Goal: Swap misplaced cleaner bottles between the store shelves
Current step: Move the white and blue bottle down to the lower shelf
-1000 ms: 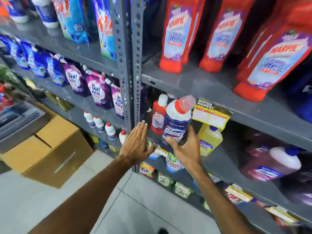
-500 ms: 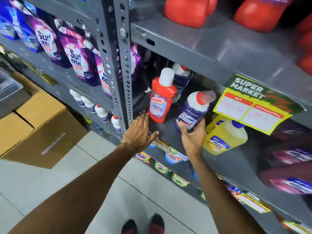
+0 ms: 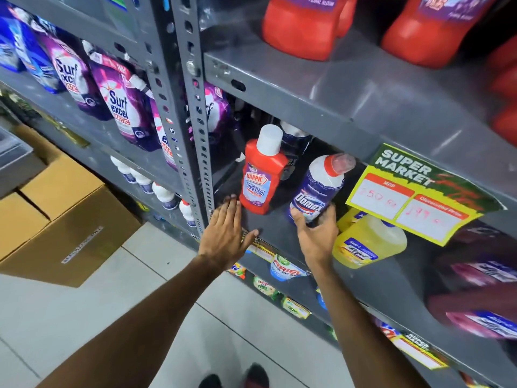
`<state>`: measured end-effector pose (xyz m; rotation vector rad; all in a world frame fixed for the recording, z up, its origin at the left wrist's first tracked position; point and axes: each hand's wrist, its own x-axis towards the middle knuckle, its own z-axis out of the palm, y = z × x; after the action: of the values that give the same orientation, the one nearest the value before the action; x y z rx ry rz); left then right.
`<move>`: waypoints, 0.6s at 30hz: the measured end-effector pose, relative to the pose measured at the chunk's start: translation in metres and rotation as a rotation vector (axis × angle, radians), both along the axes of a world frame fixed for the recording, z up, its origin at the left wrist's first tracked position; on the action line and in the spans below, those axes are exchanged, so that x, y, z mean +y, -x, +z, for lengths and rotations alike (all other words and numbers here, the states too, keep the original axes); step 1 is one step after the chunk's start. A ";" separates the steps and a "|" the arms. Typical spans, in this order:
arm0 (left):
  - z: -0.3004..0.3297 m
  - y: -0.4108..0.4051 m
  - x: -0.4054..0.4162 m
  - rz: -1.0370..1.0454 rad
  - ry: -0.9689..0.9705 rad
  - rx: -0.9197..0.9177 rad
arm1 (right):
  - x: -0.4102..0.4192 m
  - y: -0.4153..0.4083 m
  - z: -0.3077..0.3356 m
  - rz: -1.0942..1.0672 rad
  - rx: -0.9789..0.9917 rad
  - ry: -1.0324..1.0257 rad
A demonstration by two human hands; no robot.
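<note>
A grey metal shelf unit (image 3: 363, 88) fills most of the view, its perforated upright post (image 3: 195, 130) running down the middle. On the top board stand big red bottles (image 3: 302, 26). To the left of the post hang purple Surf excel pouches (image 3: 123, 107), and cardboard boxes (image 3: 70, 219) sit on the tiled floor (image 3: 140, 303) below them. A yellow and green price card (image 3: 416, 197) hangs from the front edge of the upper board, over a yellow bottle (image 3: 369, 242) lying on the middle shelf (image 3: 391, 278).

My right hand (image 3: 316, 236) holds the blue Domex bottle (image 3: 319, 191) by its base, fingers wrapped around the lower label, the bottle tilted with its red and white cap toward the price card; I cannot tell whether its base touches the shelf. Just left of it, near the post, a red Harpic bottle (image 3: 263, 175) with a white cap stands upright on the same shelf. My left hand (image 3: 226, 231) is flat and spread wide at the shelf's front edge, gripping nothing, fingertips just beside the Harpic bottle's base
</note>
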<state>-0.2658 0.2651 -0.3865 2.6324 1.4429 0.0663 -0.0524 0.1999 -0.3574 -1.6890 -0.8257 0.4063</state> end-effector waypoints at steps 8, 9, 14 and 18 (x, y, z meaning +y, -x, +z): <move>0.000 0.000 -0.001 0.002 0.008 0.038 | -0.034 0.036 -0.007 -0.130 -0.018 -0.057; 0.000 0.001 -0.001 0.003 0.007 0.037 | -0.041 0.046 -0.010 -0.163 -0.081 -0.068; -0.003 0.000 0.002 -0.003 0.003 -0.002 | -0.042 0.089 -0.007 -0.004 -0.103 -0.023; -0.005 0.000 0.002 -0.016 0.004 -0.013 | 0.002 0.091 0.010 0.138 0.022 0.036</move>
<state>-0.2661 0.2674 -0.3916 2.6351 1.4164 0.0791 -0.1434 0.2021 -0.3469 -1.6632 -0.9268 0.5367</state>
